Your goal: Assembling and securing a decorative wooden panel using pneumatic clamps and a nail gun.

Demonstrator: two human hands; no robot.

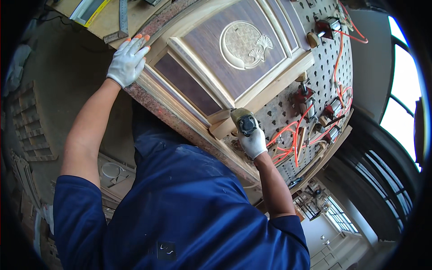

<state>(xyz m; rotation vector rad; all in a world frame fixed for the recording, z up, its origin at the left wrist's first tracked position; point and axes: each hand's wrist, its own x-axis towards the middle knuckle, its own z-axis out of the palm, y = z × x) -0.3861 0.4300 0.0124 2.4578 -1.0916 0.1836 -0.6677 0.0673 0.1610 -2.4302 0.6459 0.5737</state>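
Note:
A wooden frame panel (204, 38) lies on the bench before me, with dark inset boards and a pale round carving (243, 45) of waves and fan-shaped leaves. My left hand (127, 61), in a white glove with orange fingertips, rests at the panel's left corner, fingers stretched over the edge. My right hand (253, 141), gloved in white, is wrapped round an olive hand-held power tool (243, 120) with a black round cap. That tool is at the panel's near corner, beside a wooden block (222, 128). Its working end is hidden beneath its body.
Right of the panel, the perforated metal bench top (317, 67) carries red clamp cylinders (303, 94) and orange air hoses (295, 135). A metal square (122, 22) lies on a board at the upper left. Wooden racks (33, 121) stand on the floor at left.

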